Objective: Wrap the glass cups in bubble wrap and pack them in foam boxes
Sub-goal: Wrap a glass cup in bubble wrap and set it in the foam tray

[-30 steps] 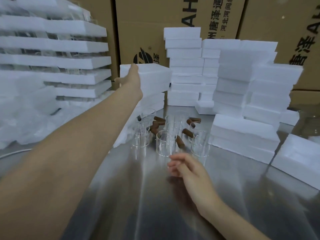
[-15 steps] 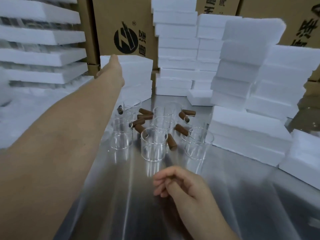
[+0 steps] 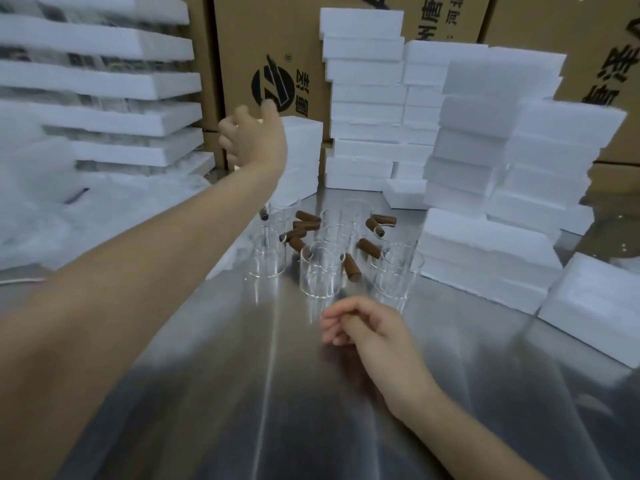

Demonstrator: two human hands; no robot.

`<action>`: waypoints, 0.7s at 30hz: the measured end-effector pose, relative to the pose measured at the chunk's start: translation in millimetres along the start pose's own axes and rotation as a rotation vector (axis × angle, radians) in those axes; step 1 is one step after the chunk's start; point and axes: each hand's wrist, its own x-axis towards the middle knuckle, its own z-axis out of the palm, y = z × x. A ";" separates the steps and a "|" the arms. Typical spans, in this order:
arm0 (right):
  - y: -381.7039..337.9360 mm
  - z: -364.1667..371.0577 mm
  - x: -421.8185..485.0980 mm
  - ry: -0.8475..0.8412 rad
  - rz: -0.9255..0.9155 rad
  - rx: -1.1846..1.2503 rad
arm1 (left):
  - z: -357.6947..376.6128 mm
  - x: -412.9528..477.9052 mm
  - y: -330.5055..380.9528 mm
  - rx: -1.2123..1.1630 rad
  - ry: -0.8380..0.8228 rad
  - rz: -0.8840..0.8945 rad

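Head view, setting: a person's two bare arms reach over a shiny stainless-steel table [image 3: 242, 393] hemmed in by white foam and brown printed cardboard cartons [image 3: 270, 53].
Left hand [image 3: 254, 140]: raised at the end of an outstretched arm, in front of a short stack of white foam boxes [image 3: 301, 157]; fingers loosely spread and half curled, holding nothing visible; whether it touches the foam cannot be told.
Right hand [image 3: 367, 329]: low over the bare table, just on the near side of the cups; fingers curled inward into a loose fist, nothing seen in its grasp.
Clear cylindrical glass cups [image 3: 323, 271]: standing upright in a cluster at mid-table, between the two hands, unwrapped.
Brown cylindrical handles [image 3: 351, 268]: jutting out among the cups, some pointing sideways, some upward.
Taller stacks of white foam blocks [image 3: 485, 150]: piled at the back and right of the table, close beside the cups.
Layered white foam trays [image 3: 100, 84]: stacked at far left, blurred.
Bubble wrap: cannot be made out clearly.
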 end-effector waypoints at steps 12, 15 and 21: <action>-4.4 -0.3 -5.0 0.020 -0.044 -0.097 | -77.4 -168.9 -108.5 -0.043 -0.298 0.075; -6.8 -7.1 -6.8 0.085 -0.106 -0.173 | -80.9 -172.3 -108.0 0.009 -0.362 0.130; -13.6 -56.9 -4.9 0.556 -0.365 -0.525 | -84.6 -187.8 -110.3 0.169 -0.558 0.250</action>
